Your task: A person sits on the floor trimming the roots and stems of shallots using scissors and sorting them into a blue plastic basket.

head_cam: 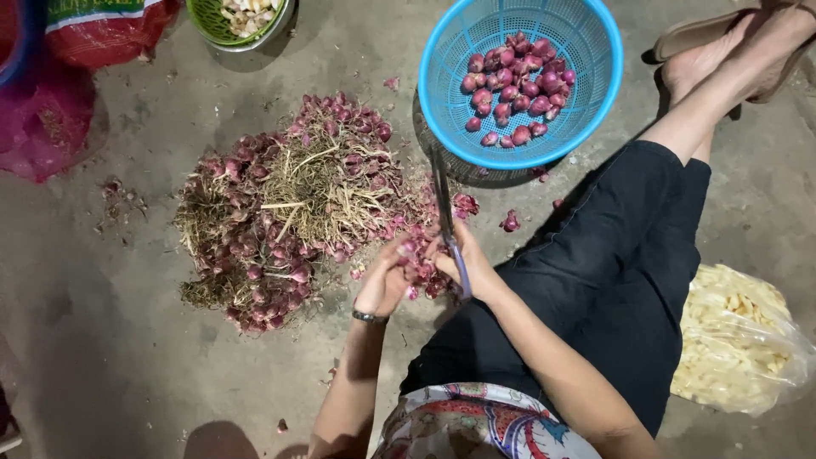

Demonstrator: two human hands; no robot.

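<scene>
Just in front of the big heap of unpeeled shallots [285, 208], on its near right edge, the person's two hands meet over the concrete floor [102, 357]. The left hand [384, 280], with a dark bracelet [370, 317] at the wrist, is curled closed around a small shallot [414, 253], though the fingers hide most of it. The right hand [466, 265] is wrapped around the purple handle of a long knife [446, 217], whose blade points away toward the blue basket [442, 93]. That basket, beyond the heap and to its right, holds only a modest layer of trimmed shallots [520, 85] that covers part of its bottom, while the heap with its dry stalks and roots remains large; judging by this, a small share is done and most bulbs are left. Loose purple skins [463, 204] lie scattered between heap and basket. To the heap's far side stands a green basket in a metal bowl [242, 21] with pale peeled cloves, and to its far left a red mesh sack [47, 119]. Well to the right of the heap, past the person's dark-trousered leg [612, 263], lies a clear plastic bag of pale pieces [735, 340]. Nothing blocks the way from hands to blue basket except the stretched leg beside it.
</scene>
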